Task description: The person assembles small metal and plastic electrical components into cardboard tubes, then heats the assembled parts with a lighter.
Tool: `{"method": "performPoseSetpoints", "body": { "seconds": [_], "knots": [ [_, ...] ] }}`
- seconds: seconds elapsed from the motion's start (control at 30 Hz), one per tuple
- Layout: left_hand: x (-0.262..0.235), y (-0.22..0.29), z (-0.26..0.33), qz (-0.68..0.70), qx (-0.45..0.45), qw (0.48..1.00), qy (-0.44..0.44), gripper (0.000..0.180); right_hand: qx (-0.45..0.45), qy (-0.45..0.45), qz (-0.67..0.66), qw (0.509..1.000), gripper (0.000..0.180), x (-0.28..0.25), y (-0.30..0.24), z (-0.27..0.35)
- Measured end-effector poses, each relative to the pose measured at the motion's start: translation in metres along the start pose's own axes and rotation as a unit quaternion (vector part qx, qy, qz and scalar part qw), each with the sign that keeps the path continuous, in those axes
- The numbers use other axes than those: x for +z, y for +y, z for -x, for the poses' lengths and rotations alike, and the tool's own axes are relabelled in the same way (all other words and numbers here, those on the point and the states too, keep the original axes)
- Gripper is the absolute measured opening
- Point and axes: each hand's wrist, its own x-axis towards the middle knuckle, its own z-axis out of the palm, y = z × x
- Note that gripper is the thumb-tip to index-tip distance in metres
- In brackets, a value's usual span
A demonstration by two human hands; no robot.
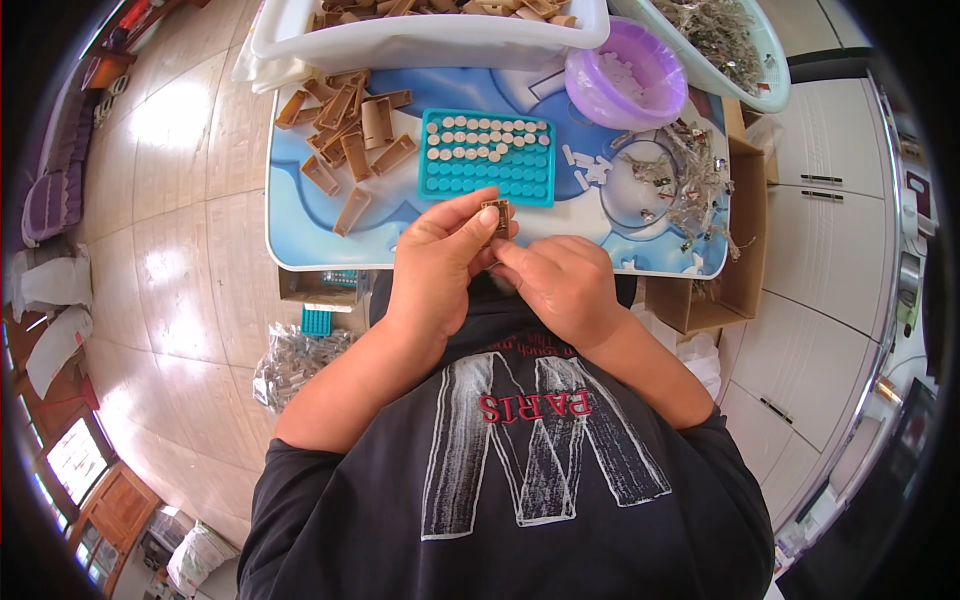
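Between the thumb and fingers of my left hand is a small brown plastic casing, held upright just past the table's near edge. Its open side shows darker parts inside, too small to make out. My right hand is closed in a pinch at the casing's lower end; its fingertips hide what they grip. Beyond both hands lies a teal tray with rows of round white discs in its far part. A loose pile of similar brown casings spreads to the left of the tray.
A white tub of brown casings stands at the back. Right of it are a purple bowl and a pale green basket of wired parts. Small white pieces and tangled wired parts lie right. A cardboard box stands below.
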Motion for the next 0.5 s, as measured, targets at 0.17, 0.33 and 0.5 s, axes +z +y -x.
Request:
{"method": "performPoseSetpoints", "body": {
  "seconds": [0.17, 0.33, 0.5],
  "knots": [
    [-0.005, -0.003, 0.004, 0.022, -0.036, 0.999, -0.002, 0.033, 0.051, -0.008, -0.112, 0.992, 0.016, 0.0, 0.002, -0.003],
    [-0.017, -0.001, 0.007, 0.001, -0.047, 0.999, 0.001, 0.029, 0.085, -0.04, -0.181, 0.979, 0.016, -0.003, 0.002, -0.01],
    [-0.023, 0.022, 0.02, 0.026, -0.093, 0.991, -0.091, 0.029, 0.098, 0.05, -0.09, 0.99, 0.017, 0.001, 0.028, -0.044]
  ]
}}
